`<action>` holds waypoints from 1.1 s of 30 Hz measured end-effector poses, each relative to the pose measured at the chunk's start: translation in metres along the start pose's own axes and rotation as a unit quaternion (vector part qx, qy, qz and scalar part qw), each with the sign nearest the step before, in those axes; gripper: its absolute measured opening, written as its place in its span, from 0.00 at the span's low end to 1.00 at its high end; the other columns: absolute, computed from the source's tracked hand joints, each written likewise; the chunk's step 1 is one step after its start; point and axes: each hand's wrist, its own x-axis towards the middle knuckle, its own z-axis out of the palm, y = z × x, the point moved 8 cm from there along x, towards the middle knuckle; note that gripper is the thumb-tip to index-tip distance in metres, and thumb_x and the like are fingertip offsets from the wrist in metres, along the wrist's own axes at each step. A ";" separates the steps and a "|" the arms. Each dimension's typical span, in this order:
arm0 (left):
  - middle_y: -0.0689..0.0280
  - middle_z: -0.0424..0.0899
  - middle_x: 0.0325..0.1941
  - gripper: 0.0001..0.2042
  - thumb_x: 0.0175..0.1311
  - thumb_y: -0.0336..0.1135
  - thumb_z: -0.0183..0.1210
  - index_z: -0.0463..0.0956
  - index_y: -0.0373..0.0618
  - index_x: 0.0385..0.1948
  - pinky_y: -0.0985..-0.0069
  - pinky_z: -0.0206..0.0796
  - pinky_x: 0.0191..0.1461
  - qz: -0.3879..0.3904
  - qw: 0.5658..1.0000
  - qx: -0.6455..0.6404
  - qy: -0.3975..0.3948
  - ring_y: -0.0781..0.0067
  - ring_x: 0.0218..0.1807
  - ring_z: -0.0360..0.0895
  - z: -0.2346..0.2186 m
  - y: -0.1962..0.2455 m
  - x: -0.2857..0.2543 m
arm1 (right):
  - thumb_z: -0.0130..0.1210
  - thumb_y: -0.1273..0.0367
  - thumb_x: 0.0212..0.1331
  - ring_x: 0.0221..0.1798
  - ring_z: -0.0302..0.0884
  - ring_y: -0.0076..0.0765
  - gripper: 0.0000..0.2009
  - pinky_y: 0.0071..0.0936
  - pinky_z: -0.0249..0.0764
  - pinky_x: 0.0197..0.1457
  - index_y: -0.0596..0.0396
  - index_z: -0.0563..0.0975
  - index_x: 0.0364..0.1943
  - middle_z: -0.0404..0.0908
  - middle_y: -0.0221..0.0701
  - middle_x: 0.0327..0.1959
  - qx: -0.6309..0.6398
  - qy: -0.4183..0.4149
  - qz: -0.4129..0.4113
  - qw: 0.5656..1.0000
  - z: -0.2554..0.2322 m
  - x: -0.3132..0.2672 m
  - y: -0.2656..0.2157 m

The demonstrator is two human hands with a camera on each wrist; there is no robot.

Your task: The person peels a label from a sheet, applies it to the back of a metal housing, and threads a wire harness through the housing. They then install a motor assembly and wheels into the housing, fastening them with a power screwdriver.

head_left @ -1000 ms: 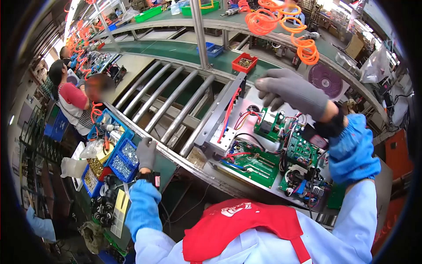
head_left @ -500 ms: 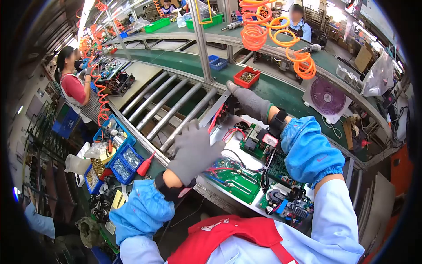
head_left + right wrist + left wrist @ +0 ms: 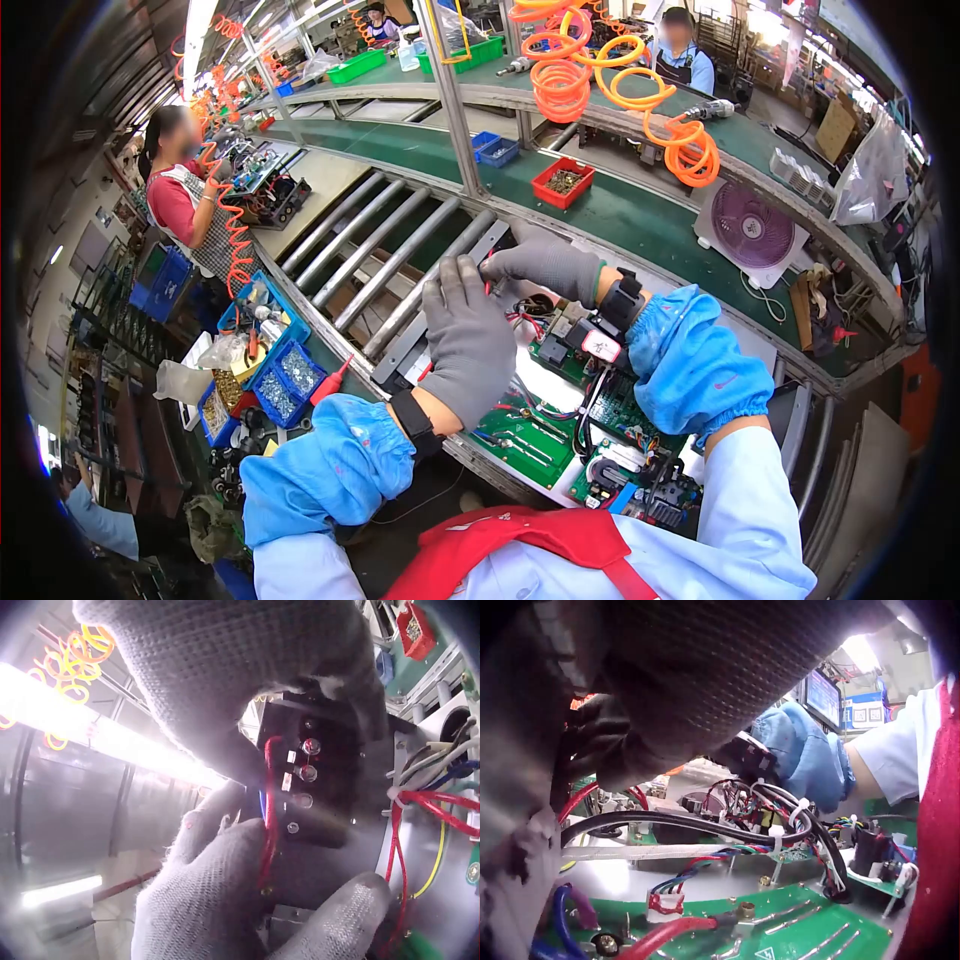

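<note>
Head view shows the left hand (image 3: 468,345) and right hand (image 3: 550,266) gripping the panel (image 3: 322,862) beside the green board (image 3: 522,447), where wires (image 3: 671,935) are already attached, though what work remains cannot be told.

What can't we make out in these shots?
Middle of dark panel: head view, behind left hand.
Part of right hand: right wrist view, cut off by top edge.
Writing on white label: head view, too small.
Monitor text: left wrist view, blurred.
Pieces in red bin: head view, too small.
</note>
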 end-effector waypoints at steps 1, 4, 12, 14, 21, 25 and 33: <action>0.43 0.61 0.72 0.35 0.56 0.51 0.63 0.74 0.24 0.55 0.51 0.41 0.77 0.006 1.000 0.007 0.001 0.43 0.76 0.54 0.000 0.000 0.000 | 0.68 0.52 0.47 0.54 0.81 0.50 0.51 0.32 0.76 0.57 0.73 0.56 0.69 0.79 0.58 0.51 0.000 0.000 0.008 1.000 0.000 0.001 0.002; 0.44 0.62 0.72 0.35 0.55 0.51 0.63 0.74 0.24 0.55 0.51 0.41 0.78 -0.003 1.000 0.004 -0.019 0.42 0.76 0.54 0.001 -0.001 0.001 | 0.66 0.52 0.47 0.48 0.84 0.54 0.41 0.37 0.79 0.51 0.72 0.67 0.59 0.83 0.55 0.46 0.009 0.017 0.008 1.000 -0.002 0.000 -0.002; 0.42 0.62 0.71 0.34 0.54 0.50 0.64 0.74 0.22 0.52 0.49 0.44 0.76 0.000 0.999 -0.042 0.022 0.41 0.75 0.56 0.003 -0.005 -0.004 | 0.63 0.57 0.47 0.47 0.84 0.47 0.27 0.36 0.77 0.53 0.68 0.79 0.45 0.85 0.49 0.42 -0.141 0.052 0.034 0.988 -0.003 -0.006 -0.028; 0.41 0.62 0.71 0.34 0.54 0.49 0.64 0.74 0.21 0.52 0.49 0.45 0.76 0.004 0.999 -0.043 0.022 0.41 0.75 0.56 0.003 -0.007 -0.005 | 0.62 0.58 0.47 0.47 0.84 0.48 0.25 0.36 0.77 0.53 0.67 0.80 0.43 0.85 0.49 0.42 -0.160 0.081 0.042 0.983 -0.004 -0.009 -0.030; 0.41 0.63 0.71 0.34 0.55 0.50 0.64 0.74 0.22 0.52 0.49 0.46 0.75 -0.004 0.998 -0.068 0.012 0.40 0.74 0.57 -0.004 -0.008 -0.006 | 0.62 0.62 0.49 0.40 0.81 0.35 0.21 0.31 0.76 0.46 0.66 0.81 0.42 0.84 0.42 0.36 0.025 0.073 0.045 0.996 -0.005 -0.002 -0.001; 0.41 0.62 0.71 0.34 0.56 0.50 0.63 0.74 0.23 0.53 0.49 0.46 0.75 -0.001 0.998 -0.064 0.018 0.40 0.74 0.57 -0.003 -0.008 -0.006 | 0.61 0.62 0.49 0.41 0.81 0.37 0.20 0.31 0.76 0.47 0.65 0.82 0.42 0.84 0.42 0.36 0.000 0.077 0.032 0.997 -0.006 0.000 0.002; 0.41 0.62 0.71 0.36 0.56 0.51 0.63 0.72 0.22 0.55 0.49 0.44 0.76 -0.002 0.999 -0.051 0.020 0.40 0.74 0.57 -0.001 -0.008 -0.007 | 0.66 0.55 0.48 0.52 0.82 0.51 0.31 0.36 0.75 0.57 0.65 0.78 0.51 0.83 0.50 0.49 0.048 0.025 -0.045 0.998 -0.003 -0.006 -0.003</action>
